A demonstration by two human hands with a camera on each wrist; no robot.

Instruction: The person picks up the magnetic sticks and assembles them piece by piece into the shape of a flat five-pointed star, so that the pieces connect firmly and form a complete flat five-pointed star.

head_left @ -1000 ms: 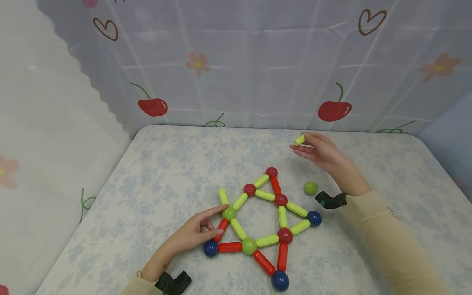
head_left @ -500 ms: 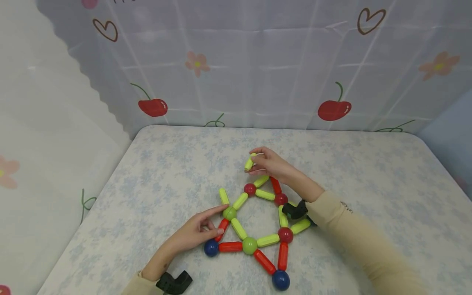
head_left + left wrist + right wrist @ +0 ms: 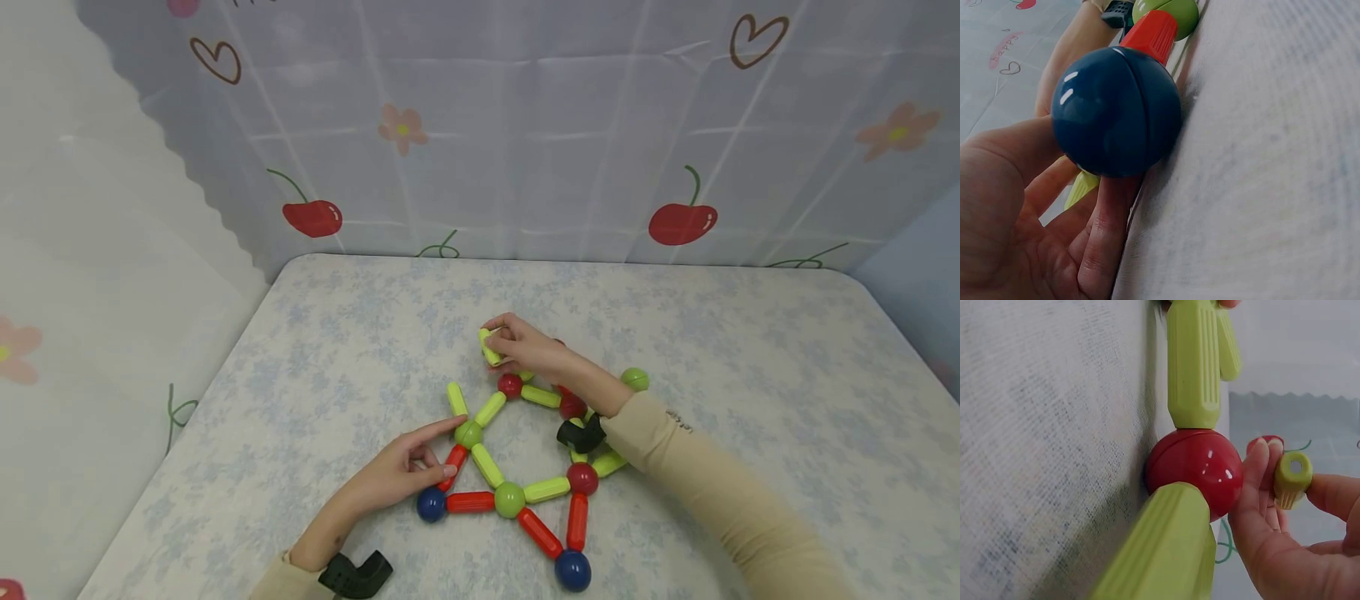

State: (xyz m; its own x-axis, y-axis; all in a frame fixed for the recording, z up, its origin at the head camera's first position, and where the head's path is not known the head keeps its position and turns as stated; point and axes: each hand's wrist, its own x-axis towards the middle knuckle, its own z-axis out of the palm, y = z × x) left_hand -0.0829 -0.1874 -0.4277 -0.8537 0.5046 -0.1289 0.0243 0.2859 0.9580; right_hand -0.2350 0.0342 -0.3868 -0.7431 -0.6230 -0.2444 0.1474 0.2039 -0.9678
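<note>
A flat frame of magnetic rods and balls lies on the table. My left hand (image 3: 397,471) steadies its left side, index fingertip on a light green ball (image 3: 468,434) and thumb over a red rod (image 3: 457,455). A blue ball (image 3: 1116,112) hides part of that grip in the left wrist view. Above the frame's far side, my right hand (image 3: 528,346) pinches a loose yellow-green rod (image 3: 489,347) between thumb and fingers. In the right wrist view this rod's (image 3: 1292,478) metal end shows, apart from the dark red ball (image 3: 1194,469). One yellow-green rod (image 3: 456,399) juts outward from the left green ball.
Another light green ball (image 3: 635,379) sits on the table (image 3: 360,308), right of the frame and partly behind the right arm. The right sleeve (image 3: 697,467) covers the frame's right corner. A patterned curtain (image 3: 510,167) hangs behind the table's far edge.
From the far right, my right hand has carried the yellow-green rod leftward and toward me, over the frame's far side, and turned it. My left hand has stayed in place.
</note>
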